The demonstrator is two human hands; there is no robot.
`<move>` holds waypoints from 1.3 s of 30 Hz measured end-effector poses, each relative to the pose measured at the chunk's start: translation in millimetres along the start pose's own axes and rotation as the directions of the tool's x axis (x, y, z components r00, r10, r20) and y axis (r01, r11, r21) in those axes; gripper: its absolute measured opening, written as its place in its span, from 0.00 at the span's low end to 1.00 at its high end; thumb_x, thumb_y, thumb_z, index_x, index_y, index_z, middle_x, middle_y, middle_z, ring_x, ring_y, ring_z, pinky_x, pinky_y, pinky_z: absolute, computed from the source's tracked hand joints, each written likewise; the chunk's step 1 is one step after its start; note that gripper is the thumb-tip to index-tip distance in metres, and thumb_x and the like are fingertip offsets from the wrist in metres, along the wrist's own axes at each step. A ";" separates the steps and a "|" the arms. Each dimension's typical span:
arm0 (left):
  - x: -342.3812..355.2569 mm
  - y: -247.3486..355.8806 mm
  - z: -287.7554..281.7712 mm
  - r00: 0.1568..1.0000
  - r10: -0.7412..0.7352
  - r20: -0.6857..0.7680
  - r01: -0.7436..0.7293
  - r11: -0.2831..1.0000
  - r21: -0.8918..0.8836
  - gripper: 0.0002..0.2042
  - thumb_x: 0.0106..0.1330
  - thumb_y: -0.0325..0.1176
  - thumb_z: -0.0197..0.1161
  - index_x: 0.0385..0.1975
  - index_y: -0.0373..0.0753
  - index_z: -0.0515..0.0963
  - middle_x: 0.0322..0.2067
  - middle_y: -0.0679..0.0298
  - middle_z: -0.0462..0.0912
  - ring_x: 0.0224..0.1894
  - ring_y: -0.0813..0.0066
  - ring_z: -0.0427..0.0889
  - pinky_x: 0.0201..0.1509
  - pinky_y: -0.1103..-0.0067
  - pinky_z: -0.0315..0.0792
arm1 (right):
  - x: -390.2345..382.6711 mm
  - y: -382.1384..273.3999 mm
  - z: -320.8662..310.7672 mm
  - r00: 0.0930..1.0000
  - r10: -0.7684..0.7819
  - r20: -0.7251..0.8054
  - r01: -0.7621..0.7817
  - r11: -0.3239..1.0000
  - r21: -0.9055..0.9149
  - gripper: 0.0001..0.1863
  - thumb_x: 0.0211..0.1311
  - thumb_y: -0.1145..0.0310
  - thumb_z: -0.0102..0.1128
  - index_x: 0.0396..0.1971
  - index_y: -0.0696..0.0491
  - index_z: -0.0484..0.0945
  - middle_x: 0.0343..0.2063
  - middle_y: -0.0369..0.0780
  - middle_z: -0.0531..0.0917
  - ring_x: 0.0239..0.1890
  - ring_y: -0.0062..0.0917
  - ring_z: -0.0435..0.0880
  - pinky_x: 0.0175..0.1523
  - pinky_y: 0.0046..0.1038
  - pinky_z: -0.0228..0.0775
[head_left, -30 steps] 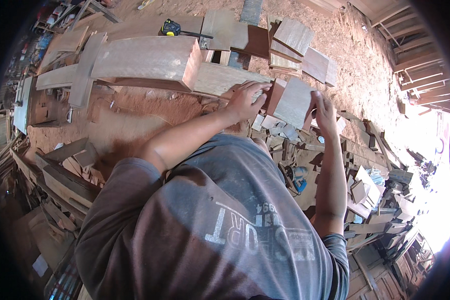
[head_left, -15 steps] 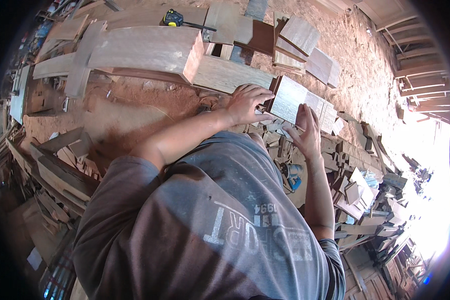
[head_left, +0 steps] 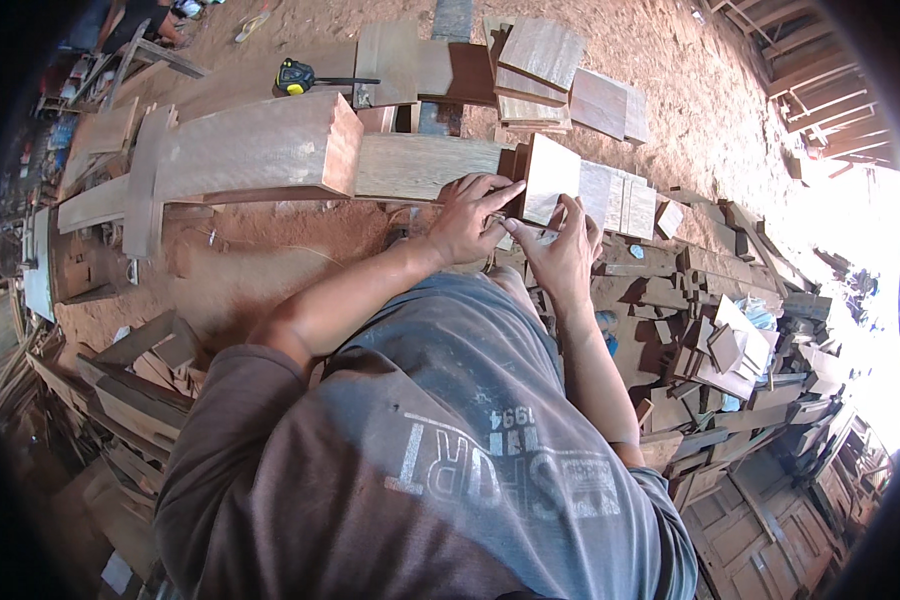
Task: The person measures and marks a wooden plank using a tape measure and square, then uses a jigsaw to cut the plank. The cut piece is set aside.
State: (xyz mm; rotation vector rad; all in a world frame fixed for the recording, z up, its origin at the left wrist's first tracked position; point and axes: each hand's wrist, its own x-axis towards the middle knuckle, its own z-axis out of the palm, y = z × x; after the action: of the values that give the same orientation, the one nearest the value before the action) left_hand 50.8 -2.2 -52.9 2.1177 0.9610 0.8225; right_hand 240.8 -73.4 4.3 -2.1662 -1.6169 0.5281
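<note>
A pale rectangular wooden board (head_left: 552, 172) is tilted up over the bench, with darker pieces of wood behind its left edge. My left hand (head_left: 468, 218) has its fingers bent against that left edge, and its thumb lies near the lower corner. Gripping the board's near edge is my right hand (head_left: 560, 250), fingers curled and thumb reaching toward the left hand. Part of the contact is hidden behind the fingers. Under and left of the hands runs a long plank (head_left: 420, 165).
A large wooden box-like piece (head_left: 250, 150) stands on the left, with a black and yellow tape measure (head_left: 295, 77) behind it. Stacked boards (head_left: 540, 55) lie beyond my hands. Wood offcuts (head_left: 730, 350) heap up on the right. Another person (head_left: 145, 22) is at the far left.
The board has gone from lying flat to tilted up. My right hand has shifted left along it and now grips its near edge. The whole view has swung slightly, moving the scene left.
</note>
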 end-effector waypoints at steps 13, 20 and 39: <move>18.8 8.1 -5.6 0.994 0.083 0.068 -0.085 0.996 0.031 0.41 0.62 0.39 0.74 0.79 0.46 0.70 0.76 0.57 0.71 0.80 0.52 0.66 0.85 0.55 0.59 | 21.0 22.8 -29.8 0.990 0.123 0.063 -0.131 0.982 0.133 0.39 0.74 0.51 0.70 0.74 0.61 0.72 0.53 0.59 0.86 0.59 0.47 0.86 0.62 0.48 0.76; 0.7 -20.8 2.5 0.993 -0.031 0.114 0.008 0.981 0.192 0.43 0.65 0.66 0.74 0.75 0.46 0.77 0.76 0.62 0.75 0.79 0.59 0.69 0.87 0.56 0.54 | 20.6 69.1 -25.0 0.934 -0.345 0.092 0.357 0.901 -0.246 0.57 0.64 0.35 0.75 0.79 0.62 0.65 0.79 0.56 0.68 0.86 0.51 0.56 0.86 0.58 0.43; -1.0 -33.9 17.3 0.995 0.075 -0.069 -0.061 0.979 0.195 0.29 0.66 0.55 0.77 0.59 0.41 0.89 0.64 0.65 0.88 0.67 0.67 0.83 0.83 0.62 0.66 | 22.6 75.8 11.2 0.926 -0.378 -0.027 0.367 0.912 -0.181 0.44 0.70 0.49 0.76 0.78 0.57 0.70 0.75 0.56 0.74 0.82 0.51 0.65 0.85 0.55 0.50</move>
State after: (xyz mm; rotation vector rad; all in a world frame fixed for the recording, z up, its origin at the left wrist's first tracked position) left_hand 50.1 9.0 -89.2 2.3103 1.0502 0.8807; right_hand 303.0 -70.7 -45.8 -1.8904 -2.0416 0.2085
